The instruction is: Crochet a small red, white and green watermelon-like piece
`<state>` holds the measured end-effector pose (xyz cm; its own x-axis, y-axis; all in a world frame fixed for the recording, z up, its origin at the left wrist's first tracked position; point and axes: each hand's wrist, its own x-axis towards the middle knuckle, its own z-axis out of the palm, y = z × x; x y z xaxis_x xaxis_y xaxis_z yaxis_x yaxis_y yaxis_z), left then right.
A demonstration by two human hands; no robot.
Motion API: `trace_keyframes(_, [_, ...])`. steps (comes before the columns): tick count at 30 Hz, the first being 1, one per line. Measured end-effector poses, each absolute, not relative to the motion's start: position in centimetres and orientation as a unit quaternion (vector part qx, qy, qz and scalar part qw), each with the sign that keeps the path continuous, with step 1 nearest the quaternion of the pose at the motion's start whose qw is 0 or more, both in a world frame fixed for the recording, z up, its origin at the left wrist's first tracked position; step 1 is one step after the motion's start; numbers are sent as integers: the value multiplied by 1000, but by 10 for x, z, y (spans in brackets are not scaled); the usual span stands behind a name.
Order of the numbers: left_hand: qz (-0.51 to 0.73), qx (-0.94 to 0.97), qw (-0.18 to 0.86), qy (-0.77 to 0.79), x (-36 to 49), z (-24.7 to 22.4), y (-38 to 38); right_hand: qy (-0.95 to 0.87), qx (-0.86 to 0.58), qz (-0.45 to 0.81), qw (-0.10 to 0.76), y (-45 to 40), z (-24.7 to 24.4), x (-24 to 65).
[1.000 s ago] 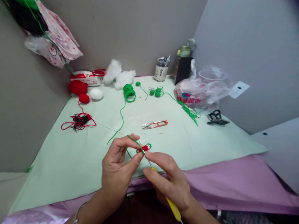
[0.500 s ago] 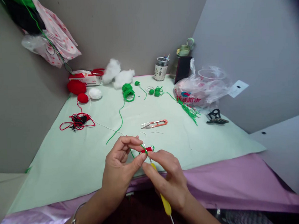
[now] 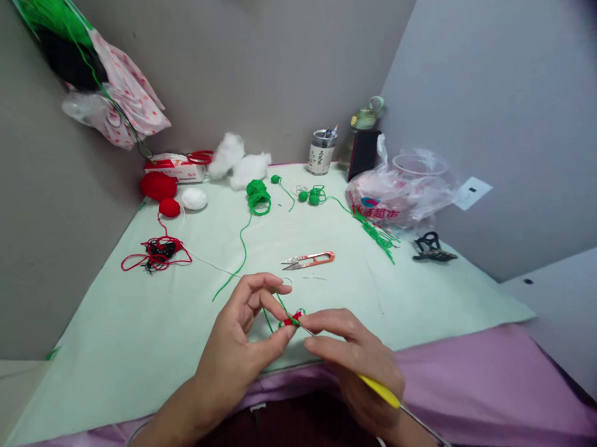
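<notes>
Between the thumb and fingers of my left hand [image 3: 239, 336] is a small crochet piece [image 3: 294, 318] in red, green and white. Green yarn [image 3: 281, 302] runs from it up to my raised left index finger. My right hand [image 3: 358, 354] is closed round a crochet hook [image 3: 380, 387] with a yellow handle, its metal tip at the piece. The hook's handle is partly hidden by the fingers. Beyond my hands lie orange thread snips [image 3: 310, 259] on the pale green cloth.
Balls of red yarn [image 3: 159, 185], white yarn [image 3: 194, 199] and green yarn [image 3: 258, 195] lie toward the back. White stuffing [image 3: 248, 169] sits by the wall. A plastic bag [image 3: 392, 195], a black hair claw [image 3: 432, 248] and a pen jar [image 3: 321, 154] stand around the right side.
My right hand has shifted right, and the hook has swung from steep to more slanted, its handle pointing lower right. My left index finger has lifted off the piece, drawing green yarn up.
</notes>
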<state>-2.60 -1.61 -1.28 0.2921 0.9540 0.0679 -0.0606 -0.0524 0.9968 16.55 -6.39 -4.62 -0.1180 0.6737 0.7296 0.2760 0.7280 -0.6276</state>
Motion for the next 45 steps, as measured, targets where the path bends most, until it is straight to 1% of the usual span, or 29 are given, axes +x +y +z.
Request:
trace_keyframes(4, [442, 627, 504, 396, -27, -11, -16, -721, -320, 199, 581, -64, -44, 167])
trace_keyframes(11, [406, 709, 414, 400, -35, -14, -13, -736, -312, 207, 564, -64, -45, 171])
trace_keyframes(14, [411, 737, 373, 386, -36, -12, -12, -740, -315, 199, 561, -65, -47, 171])
trace_keyframes(21, [441, 799, 250, 322, -36, -8, -6, -778, -340, 176, 499, -71, -45, 175])
trace_keyframes(24, [441, 820, 209, 300, -37, -9, -4, -766, -349, 193, 505, -74, -47, 173])
trace_keyframes(27, [442, 833, 173, 283, -39, -12, -3, -741, -347, 220, 531, -76, -48, 169])
trace_keyframes(31, [440, 842, 146, 275, -42, -16, -2, -709, -358, 262, 548, -77, -44, 167])
trace_keyframes(36, [449, 834, 168, 273, -42, -18, -2, -642, -383, 330, 576, -79, -39, 162])
trace_keyframes(38, [467, 808, 213, 289, -39, -17, -4, -591, -381, 369, 609, -79, -39, 158])
trace_keyframes(41, [473, 745, 318, 347, -34, -16, -8, -503, -368, 432, 652, -75, -40, 152])
trace_keyframes(43, [457, 712, 371, 383, -32, -17, -11, -470, -369, 458, 659, -73, -42, 150])
trace_keyframes(45, [446, 699, 390, 401, -31, -18, -12, -458, -377, 466, 657, -71, -43, 150])
